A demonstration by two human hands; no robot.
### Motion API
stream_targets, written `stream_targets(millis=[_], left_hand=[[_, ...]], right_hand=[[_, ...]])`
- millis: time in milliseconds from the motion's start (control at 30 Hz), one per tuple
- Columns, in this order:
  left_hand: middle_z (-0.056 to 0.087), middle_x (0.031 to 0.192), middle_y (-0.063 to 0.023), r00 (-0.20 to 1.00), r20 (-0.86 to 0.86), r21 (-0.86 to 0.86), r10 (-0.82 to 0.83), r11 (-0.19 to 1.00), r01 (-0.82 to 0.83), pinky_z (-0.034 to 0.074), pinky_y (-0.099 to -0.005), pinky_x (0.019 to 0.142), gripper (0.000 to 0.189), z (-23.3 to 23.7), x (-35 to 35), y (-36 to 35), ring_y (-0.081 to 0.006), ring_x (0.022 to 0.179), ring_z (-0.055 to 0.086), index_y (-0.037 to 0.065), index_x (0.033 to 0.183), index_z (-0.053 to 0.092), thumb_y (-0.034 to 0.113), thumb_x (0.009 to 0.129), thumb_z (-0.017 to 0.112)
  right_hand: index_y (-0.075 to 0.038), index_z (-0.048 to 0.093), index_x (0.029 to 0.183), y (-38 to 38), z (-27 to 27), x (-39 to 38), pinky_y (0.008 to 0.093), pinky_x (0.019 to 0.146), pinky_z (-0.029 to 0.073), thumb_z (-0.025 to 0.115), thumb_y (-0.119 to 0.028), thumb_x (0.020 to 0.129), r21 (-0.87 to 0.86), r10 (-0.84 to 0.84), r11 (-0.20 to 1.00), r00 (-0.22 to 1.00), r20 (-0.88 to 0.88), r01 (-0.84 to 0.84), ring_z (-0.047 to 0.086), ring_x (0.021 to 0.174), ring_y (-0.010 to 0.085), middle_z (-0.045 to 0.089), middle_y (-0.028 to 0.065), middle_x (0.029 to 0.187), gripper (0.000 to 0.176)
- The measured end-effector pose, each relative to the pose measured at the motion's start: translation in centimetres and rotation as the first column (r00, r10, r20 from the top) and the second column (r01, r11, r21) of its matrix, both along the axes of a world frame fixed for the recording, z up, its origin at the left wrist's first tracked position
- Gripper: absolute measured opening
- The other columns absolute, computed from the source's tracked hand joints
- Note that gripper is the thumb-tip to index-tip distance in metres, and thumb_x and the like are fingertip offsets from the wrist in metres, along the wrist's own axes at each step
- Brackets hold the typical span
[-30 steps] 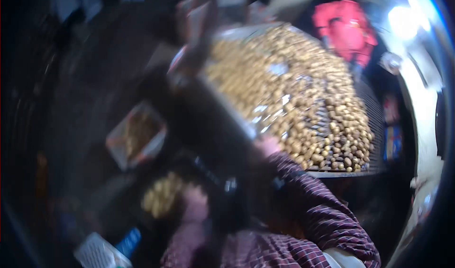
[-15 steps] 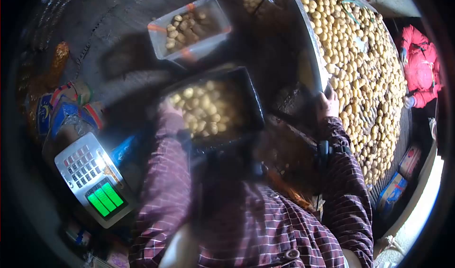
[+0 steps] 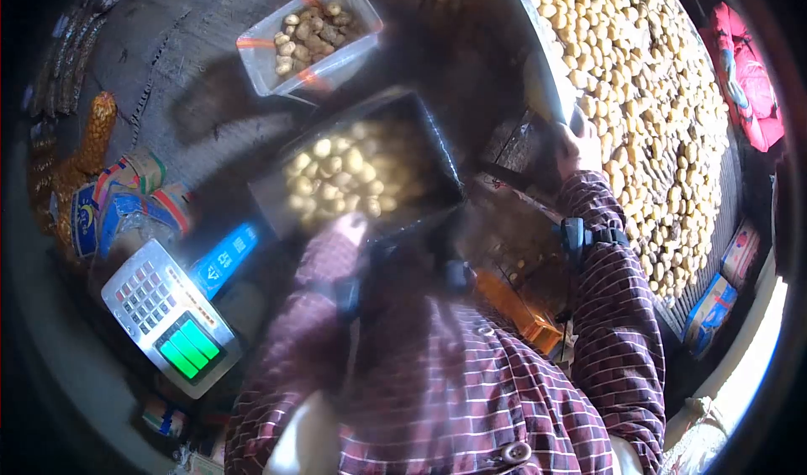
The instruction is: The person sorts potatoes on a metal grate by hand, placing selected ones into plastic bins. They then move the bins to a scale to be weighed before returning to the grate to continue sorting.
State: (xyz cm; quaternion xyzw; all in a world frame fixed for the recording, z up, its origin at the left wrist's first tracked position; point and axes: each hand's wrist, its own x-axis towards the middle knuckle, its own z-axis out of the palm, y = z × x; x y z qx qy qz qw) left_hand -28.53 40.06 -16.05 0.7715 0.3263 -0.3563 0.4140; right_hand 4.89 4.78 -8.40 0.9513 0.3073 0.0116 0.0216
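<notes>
A dark crate point(image 3: 437, 151) lined with clear plastic sits in front of me, with pale potatoes point(image 3: 336, 172) in its left and middle part. My left hand point(image 3: 345, 229) is at the crate's near side beside those potatoes; motion smears its fingers. On the right, my right hand point(image 3: 580, 147) is closed on the pale metal edge point(image 3: 555, 97) of a big sloping table. A thick layer of potatoes point(image 3: 639, 130) covers that table, right beside my right hand.
Beyond the crate stands a translucent bin point(image 3: 361, 4) with orange tape, partly filled with potatoes. A scale display point(image 3: 172, 319) glows green at left, near folded sacks point(image 3: 126, 202). A filled orange net bag point(image 3: 99, 126) lies farther left. A person in red point(image 3: 748, 80) is at the table's far side.
My left hand has moved from the crate's left side toward me and rightward, to its near side. My right hand stays on the metal edge. The view has shifted slightly.
</notes>
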Motion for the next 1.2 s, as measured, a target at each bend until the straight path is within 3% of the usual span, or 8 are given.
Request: stream_targets(millis=[233,333,367,433,533,600,800,1200], left_hand=[[0.068,0.101,-0.0208,0.965,-0.007,0.387,-0.263,0.889,0.245,0.053,-0.0461,0.079,0.040,-6.8,1.9,-1.2,-0.0340,0.091,0.067,0.013,0.119,0.064,0.040,0.090,0.059],[0.069,0.089,-0.0179,0.979,0.192,0.455,-0.075,0.890,-0.021,0.055,-0.0471,0.071,0.039,-3.5,0.4,2.9,-0.0353,0.078,0.068,0.015,0.125,0.059,0.036,0.092,0.056],[0.068,0.099,-0.0208,0.922,-0.011,0.162,0.388,0.910,-0.382,0.055,-0.0466,0.081,0.039,-0.3,2.3,3.5,-0.0372,0.089,0.067,0.011,0.125,0.059,0.032,0.092,0.056],[0.053,0.127,-0.0275,0.985,0.138,0.542,-0.105,0.841,0.014,0.046,-0.0454,0.099,0.047,-3.8,1.2,5.1,-0.0406,0.116,0.054,0.004,0.130,0.053,0.025,0.090,0.061],[0.033,0.147,-0.0250,0.708,0.421,-0.189,0.567,0.818,-0.543,0.039,-0.0453,0.107,0.066,-5.7,5.1,3.3,-0.0384,0.133,0.039,0.003,0.142,0.037,0.033,0.089,0.062],[0.033,0.148,-0.0200,0.919,0.244,0.646,-0.310,0.758,0.084,0.037,-0.0489,0.106,0.074,-9.5,6.1,0.5,-0.0345,0.134,0.036,0.010,0.145,0.036,0.051,0.087,0.061],[0.011,0.162,-0.0139,0.852,-0.240,0.547,-0.466,0.660,0.515,0.007,-0.0521,0.119,0.079,-2.1,11.7,0.1,-0.0340,0.149,0.004,0.013,0.154,0.025,0.059,0.093,0.046],[0.015,0.154,-0.0209,0.961,0.275,0.191,0.032,0.978,-0.087,0.021,-0.0592,0.111,0.092,-5.9,6.8,4.1,-0.0371,0.142,0.019,0.008,0.148,0.024,0.046,0.079,0.071]], right_hand=[[-0.020,0.069,0.106,-0.2,-0.2,0.2,0.0473,0.094,0.049,0.069,-0.003,0.070,0.050,0.022,0.998,1.000,0.022,-0.023,0.055,0.114,0.0412,0.053,0.0197,0.135,0.040],[-0.028,0.070,0.103,-0.4,-0.6,0.1,0.0475,0.088,0.048,0.070,-0.022,0.077,0.013,0.005,1.000,0.999,0.054,-0.006,0.056,0.108,0.0342,0.060,0.0131,0.121,0.026],[-0.028,0.070,0.104,-0.8,-0.8,0.2,0.0469,0.087,0.048,0.069,-0.026,0.079,-0.003,0.029,1.000,0.996,0.089,-0.028,0.057,0.106,0.0333,0.061,0.0126,0.114,0.024],[-0.028,0.069,0.105,-0.5,-0.4,0.1,0.0470,0.086,0.048,0.068,-0.026,0.079,-0.023,0.013,1.000,0.998,0.067,-0.012,0.057,0.106,0.0329,0.061,0.0121,0.113,0.026],[-0.028,0.068,0.105,-0.7,-0.5,0.1,0.0465,0.083,0.049,0.068,-0.023,0.077,-0.023,0.019,1.000,0.996,0.091,-0.017,0.057,0.105,0.0331,0.061,0.0111,0.112,0.029],[-0.027,0.068,0.105,-0.6,-0.5,0.1,0.0461,0.082,0.050,0.067,-0.021,0.076,0.000,0.016,1.000,0.998,0.066,-0.016,0.057,0.104,0.0335,0.061,0.0111,0.113,0.030],[-0.021,0.069,0.107,0.4,0.9,0.2,0.0475,0.092,0.050,0.069,-0.009,0.073,-0.002,-0.038,0.999,0.998,-0.055,0.037,0.053,0.116,0.0418,0.052,0.0212,0.135,0.036],[-0.015,0.070,0.106,0.8,-0.1,0.1,0.0466,0.096,0.049,0.066,-0.004,0.072,0.123,0.077,0.989,0.994,0.071,-0.085,0.054,0.117,0.0432,0.052,0.0231,0.135,0.036]])
